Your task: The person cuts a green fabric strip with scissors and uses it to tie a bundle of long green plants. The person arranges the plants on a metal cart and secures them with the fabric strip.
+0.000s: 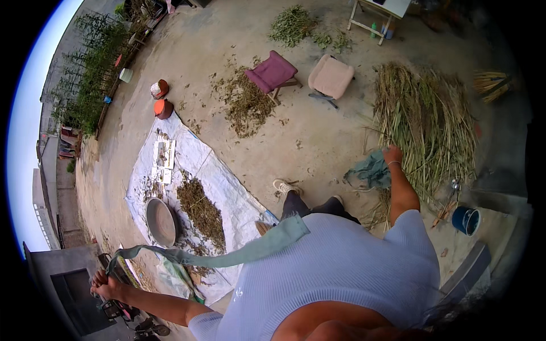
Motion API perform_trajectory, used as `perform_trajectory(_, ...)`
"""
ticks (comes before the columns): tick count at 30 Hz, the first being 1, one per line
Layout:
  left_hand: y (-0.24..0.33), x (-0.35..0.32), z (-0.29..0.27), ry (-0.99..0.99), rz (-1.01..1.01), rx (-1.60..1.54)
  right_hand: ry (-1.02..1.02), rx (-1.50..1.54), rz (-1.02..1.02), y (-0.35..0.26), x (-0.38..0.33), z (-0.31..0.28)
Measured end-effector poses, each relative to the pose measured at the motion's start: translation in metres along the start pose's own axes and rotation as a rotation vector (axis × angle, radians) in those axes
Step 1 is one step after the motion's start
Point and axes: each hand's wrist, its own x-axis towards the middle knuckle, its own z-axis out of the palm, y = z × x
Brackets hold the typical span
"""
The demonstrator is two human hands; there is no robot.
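A person's left hand grips one end of a long pale green cloth strip, well left of the pile of cut stalks. The right hand, fingers curled, rests at the pile's near edge, touching a teal cloth.

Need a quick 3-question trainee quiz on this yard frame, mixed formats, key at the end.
1. True or false: the right hand rests at the pile of green stalks.
2. What does the left hand grip?
A. a blue bucket
B. one end of a long pale green cloth strip
C. a pink stool
3. Fill in: the round metal basin sits on the white ____.

Key: 1 true; 2 B; 3 tarp.
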Motion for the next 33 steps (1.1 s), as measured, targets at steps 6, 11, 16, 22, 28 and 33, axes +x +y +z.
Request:
perform_trajectory(6,-0.172,0.044,-0.05,-0.05,-0.572,-0.161,-0.136,0.111,-0.103,-0.096,0.039,0.021)
perform_trajectory(11,-0.276,0.083,-0.049,0.0,-0.63,-0.147,-0.252,0.145,-0.122,-0.223,0.038,0.023)
perform_trajectory(16,-0.33,0.142,-0.045,-0.009,-0.687,-0.136,-0.152,0.155,-0.283,-0.32,0.052,0.041)
perform_trajectory(22,-0.367,0.196,-0.065,-0.09,-0.735,-0.06,-0.071,0.291,-0.579,-0.481,0.049,0.055)
perform_trajectory(28,-0.43,0.265,-0.068,0.002,-0.731,0.029,-0.083,0.525,-0.834,-0.663,0.054,0.09)
perform_trajectory(33,-0.48,0.328,-0.064,0.099,-0.72,0.166,-0.251,0.469,-0.855,-0.803,0.076,0.134)
